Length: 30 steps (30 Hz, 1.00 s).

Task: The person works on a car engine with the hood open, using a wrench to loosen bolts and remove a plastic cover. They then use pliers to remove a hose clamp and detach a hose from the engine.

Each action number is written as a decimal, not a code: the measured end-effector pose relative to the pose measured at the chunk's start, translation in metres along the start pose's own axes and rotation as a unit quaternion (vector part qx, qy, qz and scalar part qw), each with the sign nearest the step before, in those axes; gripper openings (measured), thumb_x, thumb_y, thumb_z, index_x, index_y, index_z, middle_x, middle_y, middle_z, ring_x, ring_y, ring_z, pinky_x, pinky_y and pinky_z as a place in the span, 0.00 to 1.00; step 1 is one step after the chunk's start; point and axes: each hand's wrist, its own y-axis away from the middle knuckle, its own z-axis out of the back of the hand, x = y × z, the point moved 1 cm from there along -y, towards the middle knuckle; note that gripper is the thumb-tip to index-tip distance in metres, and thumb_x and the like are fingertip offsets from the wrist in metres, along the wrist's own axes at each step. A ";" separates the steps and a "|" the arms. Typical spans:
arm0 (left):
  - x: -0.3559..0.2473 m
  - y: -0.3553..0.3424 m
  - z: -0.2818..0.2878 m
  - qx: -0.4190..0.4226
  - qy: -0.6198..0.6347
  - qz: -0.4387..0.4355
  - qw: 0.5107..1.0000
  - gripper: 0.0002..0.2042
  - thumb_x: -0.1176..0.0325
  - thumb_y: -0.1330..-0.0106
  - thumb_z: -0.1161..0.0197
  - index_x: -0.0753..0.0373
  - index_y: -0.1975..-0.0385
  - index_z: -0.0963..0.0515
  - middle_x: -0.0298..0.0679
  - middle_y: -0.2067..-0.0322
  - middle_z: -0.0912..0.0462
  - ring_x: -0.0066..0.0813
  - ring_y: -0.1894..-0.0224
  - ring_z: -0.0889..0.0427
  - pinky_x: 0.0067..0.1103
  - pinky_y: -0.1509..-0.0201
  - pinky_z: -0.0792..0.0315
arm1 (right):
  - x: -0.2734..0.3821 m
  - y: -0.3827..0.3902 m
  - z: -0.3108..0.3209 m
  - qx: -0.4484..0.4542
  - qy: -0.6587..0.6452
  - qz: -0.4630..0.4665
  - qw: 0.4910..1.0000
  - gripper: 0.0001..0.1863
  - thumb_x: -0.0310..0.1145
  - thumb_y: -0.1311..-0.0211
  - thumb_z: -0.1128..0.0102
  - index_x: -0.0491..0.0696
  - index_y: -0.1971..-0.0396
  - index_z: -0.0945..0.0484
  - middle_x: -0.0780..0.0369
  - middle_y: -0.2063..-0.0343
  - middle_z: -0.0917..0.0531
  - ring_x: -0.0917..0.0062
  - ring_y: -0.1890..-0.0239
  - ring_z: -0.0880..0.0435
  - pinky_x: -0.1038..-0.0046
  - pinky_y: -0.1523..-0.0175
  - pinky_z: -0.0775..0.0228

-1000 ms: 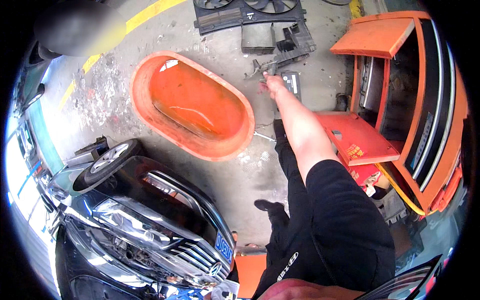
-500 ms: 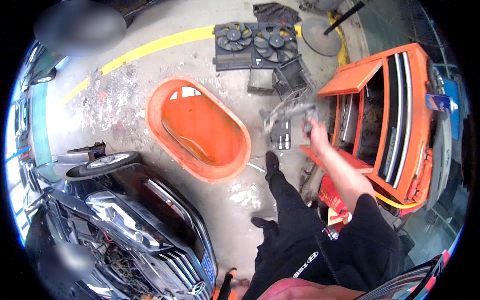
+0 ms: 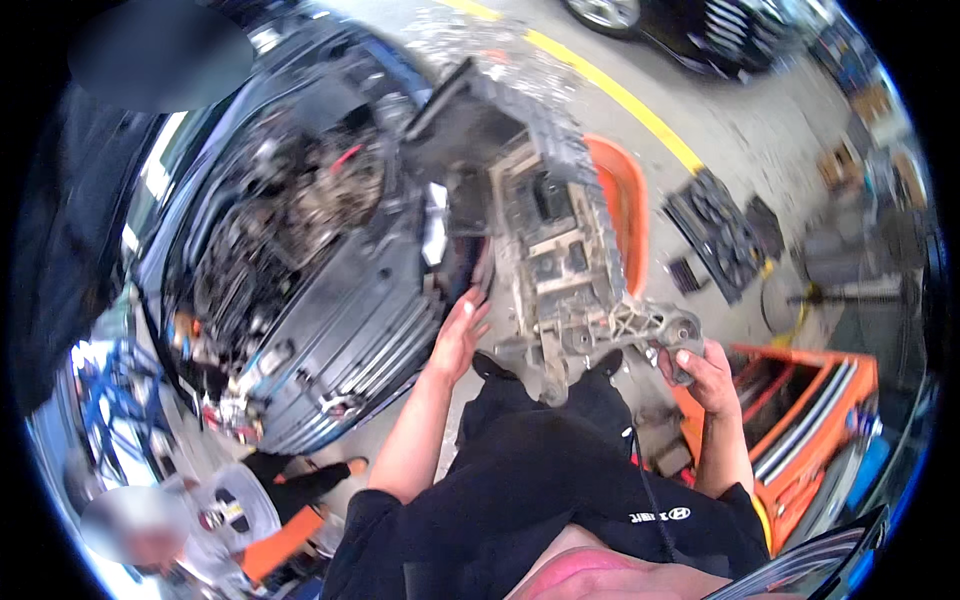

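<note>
My right hand (image 3: 708, 375) grips the rounded end of a big dusty grey metal bracket (image 3: 570, 275), thumb on top. The bracket has ribbed arms and square openings, and hangs raised before my body. Beyond it and joining its outline is a black box-shaped plastic piece (image 3: 470, 125), blurred; whether the two are fixed together I cannot tell. Left of the bracket, my left hand (image 3: 462, 328) is open with fingers apart, holding nothing. Just past that hand stands a dark car (image 3: 370, 340) with its engine bay (image 3: 310, 190) exposed.
Partly behind the bracket is an orange oval tub (image 3: 625, 205). A twin-fan unit (image 3: 715, 230) lies on the floor at right. Nearer on that side stands an orange tool cabinet (image 3: 800, 420). Another person (image 3: 215, 505) is at lower left, and a second dark car (image 3: 690, 30) at the top.
My view has swung left to the car. My right hand, earlier low by the cabinet with a blurred object, now holds the bracket up before me. My left hand has come into view.
</note>
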 end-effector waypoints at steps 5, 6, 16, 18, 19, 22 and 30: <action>-0.094 0.092 0.119 0.082 0.324 -0.114 0.935 0.40 0.41 0.34 0.33 0.59 0.29 0.35 0.43 0.33 0.26 0.45 0.30 0.30 0.45 0.23 0.41 | 0.023 -0.070 -0.153 0.231 0.069 0.005 0.970 0.19 0.44 0.31 0.35 0.40 0.59 0.18 0.65 0.69 0.18 0.80 0.65 0.21 0.75 0.60 0.31; -0.104 0.112 0.144 0.019 0.279 -0.136 0.950 0.37 0.44 0.33 0.32 0.60 0.30 0.32 0.43 0.34 0.24 0.44 0.31 0.28 0.43 0.24 0.39 | 0.039 -0.090 -0.177 0.260 0.134 -0.003 0.956 0.18 0.43 0.32 0.33 0.40 0.59 0.17 0.65 0.68 0.17 0.80 0.64 0.21 0.76 0.57 0.30; -0.131 0.203 0.341 -0.239 0.168 -0.322 0.900 0.33 0.59 0.38 0.23 0.63 0.36 0.28 0.39 0.41 0.18 0.39 0.40 0.19 0.38 0.33 0.28 | 0.018 -0.265 -0.375 0.402 0.216 -0.025 0.890 0.22 0.42 0.26 0.37 0.43 0.42 0.21 0.66 0.59 0.14 0.84 0.59 0.21 0.76 0.49 0.29; -0.145 0.207 0.353 -0.274 0.179 -0.344 0.880 0.32 0.59 0.38 0.24 0.62 0.36 0.29 0.38 0.41 0.19 0.39 0.40 0.20 0.39 0.33 0.28 | 0.003 -0.309 -0.397 0.384 0.192 0.007 0.903 0.30 0.47 0.26 0.37 0.41 0.34 0.28 0.63 0.50 0.16 0.80 0.51 0.21 0.74 0.42 0.29; -0.155 0.211 0.354 -0.317 0.178 -0.353 0.862 0.31 0.60 0.37 0.24 0.61 0.36 0.29 0.38 0.40 0.20 0.38 0.39 0.21 0.39 0.33 0.28 | 0.005 -0.322 -0.415 0.345 0.143 0.050 0.926 0.32 0.47 0.27 0.36 0.41 0.33 0.28 0.60 0.44 0.18 0.77 0.43 0.22 0.71 0.36 0.30; -0.191 0.199 0.373 -0.391 0.152 -0.388 0.820 0.30 0.64 0.35 0.26 0.60 0.35 0.29 0.39 0.40 0.21 0.37 0.38 0.22 0.38 0.34 0.27 | -0.006 -0.415 -0.421 0.320 0.169 0.041 0.931 0.30 0.42 0.28 0.36 0.41 0.33 0.28 0.59 0.40 0.19 0.73 0.38 0.23 0.69 0.33 0.32; -0.276 0.097 0.445 -0.520 0.084 -0.357 0.771 0.29 0.65 0.36 0.24 0.63 0.37 0.27 0.38 0.42 0.19 0.35 0.41 0.20 0.36 0.33 0.28 | -0.021 -0.581 -0.431 0.218 0.478 0.171 0.834 0.19 0.34 0.37 0.35 0.43 0.47 0.19 0.52 0.50 0.16 0.58 0.44 0.17 0.63 0.38 0.27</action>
